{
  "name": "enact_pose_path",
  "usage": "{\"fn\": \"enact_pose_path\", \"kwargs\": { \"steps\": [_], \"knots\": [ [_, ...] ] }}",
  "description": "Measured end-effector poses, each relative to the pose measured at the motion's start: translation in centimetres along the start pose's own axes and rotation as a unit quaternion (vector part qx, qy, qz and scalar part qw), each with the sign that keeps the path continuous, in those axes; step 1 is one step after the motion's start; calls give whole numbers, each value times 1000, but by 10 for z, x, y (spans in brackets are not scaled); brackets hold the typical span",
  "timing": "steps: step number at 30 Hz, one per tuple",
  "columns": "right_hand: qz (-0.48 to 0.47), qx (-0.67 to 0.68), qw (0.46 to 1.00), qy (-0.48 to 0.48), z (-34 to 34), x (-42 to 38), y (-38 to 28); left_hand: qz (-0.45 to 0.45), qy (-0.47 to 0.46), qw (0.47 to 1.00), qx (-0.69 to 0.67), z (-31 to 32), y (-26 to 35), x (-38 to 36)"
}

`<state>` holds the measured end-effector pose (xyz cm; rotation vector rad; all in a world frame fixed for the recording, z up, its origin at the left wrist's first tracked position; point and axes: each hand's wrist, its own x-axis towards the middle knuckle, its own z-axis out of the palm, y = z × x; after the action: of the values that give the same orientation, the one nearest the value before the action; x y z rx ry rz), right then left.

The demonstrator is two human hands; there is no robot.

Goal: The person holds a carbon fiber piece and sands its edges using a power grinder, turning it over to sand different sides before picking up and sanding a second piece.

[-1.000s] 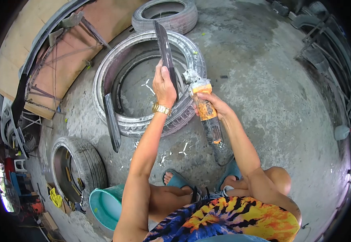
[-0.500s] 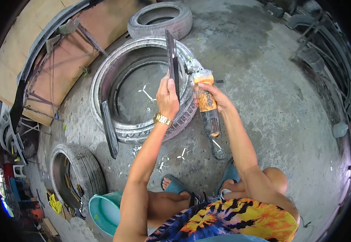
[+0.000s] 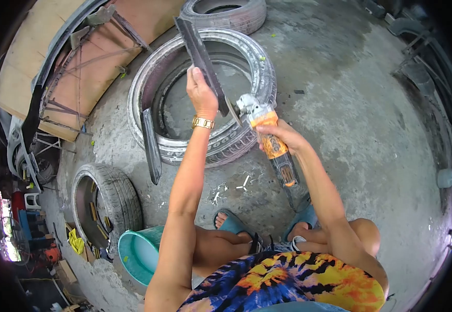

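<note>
My left hand [image 3: 203, 97] is closed around a long, narrow black strip [image 3: 199, 52], which slants up to the left. In my right hand [image 3: 290, 137] is an orange and black angle grinder [image 3: 275, 148], gripped around its body below the grey gear head. The grinder's disc [image 3: 233, 110] is right at the strip's lower end, just past my left fingers. Beneath both hands a large tire [image 3: 265, 73] lies flat on the floor. A second dark strip [image 3: 150, 148] leans against its left side.
Behind the large tire lies another tire [image 3: 236, 22]. A third tire [image 3: 124, 203] stands at the left, beside a teal bucket [image 3: 156, 236] near my leg. Wooden boards [image 3: 106, 65] fill the upper left. Metal frames [image 3: 418, 73] line the right edge of the concrete floor.
The strip has swung from nearly upright to a leftward slant. The grinder has tilted too, and its disc now shows at the strip's lower end. The whole view has shifted slightly.
</note>
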<state>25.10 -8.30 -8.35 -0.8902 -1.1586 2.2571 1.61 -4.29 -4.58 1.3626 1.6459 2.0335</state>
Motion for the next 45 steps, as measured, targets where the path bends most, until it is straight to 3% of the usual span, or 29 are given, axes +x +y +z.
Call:
{"fn": "enact_pose_path", "kwargs": {
  "steps": [2, 4, 6, 8, 10, 12, 16, 20, 24, 26, 28, 34, 37, 39, 43, 45],
  "knots": [
    [8, -6, 1000, -16, 0, -3, 4, -7, -7, 1000, -9, -13, 1, 10],
    [0, -33, 999, 19, 2, -7, 3, -76, 5, 988, -137, -23, 2, 18],
    [-13, -27, 999, 26, 4, -7, -2, -69, 7, 990, -126, -32, -4, 24],
    [-60, -89, 990, 87, 10, -13, -17, -144, 18, 972, -184, -37, -7, 25],
    [-98, -121, 982, 110, 14, -10, -20, -130, -7, 975, -178, -39, -6, 25],
    [-194, -173, 956, 134, 17, -10, -23, -122, -36, 977, -174, -36, 0, 21],
    [-219, -224, 934, 171, 20, -9, -28, -69, 13, 994, -86, -26, 14, 18],
    [-216, -261, 921, 190, 22, -2, -33, -52, -1, 998, -39, -16, 22, 11],
    [-215, -231, 937, 150, 26, 0, -36, -34, -2, 998, -44, -13, 20, 13],
    [-169, -224, 949, 140, 25, -4, -33, -29, 17, 999, -35, -16, 6, 21],
    [-163, -214, 955, 125, 26, -8, -28, -106, 119, 981, -112, -21, -12, 29],
    [-79, -181, 976, 95, 19, -12, -15, -205, 111, 933, -273, -43, -26, 43],
    [-92, -141, 980, 106, 19, -11, -16, -222, 109, 920, -304, -42, -18, 43],
    [-175, -140, 967, 123, 24, -7, -21, -219, 112, 925, -288, -38, -14, 40],
    [-210, -148, 957, 138, 29, 0, -26, -219, 100, 916, -321, -25, -14, 37],
    [-227, -186, 945, 144, 31, 4, -20, -281, 142, 878, -361, -21, 4, 35]
  ]
}}
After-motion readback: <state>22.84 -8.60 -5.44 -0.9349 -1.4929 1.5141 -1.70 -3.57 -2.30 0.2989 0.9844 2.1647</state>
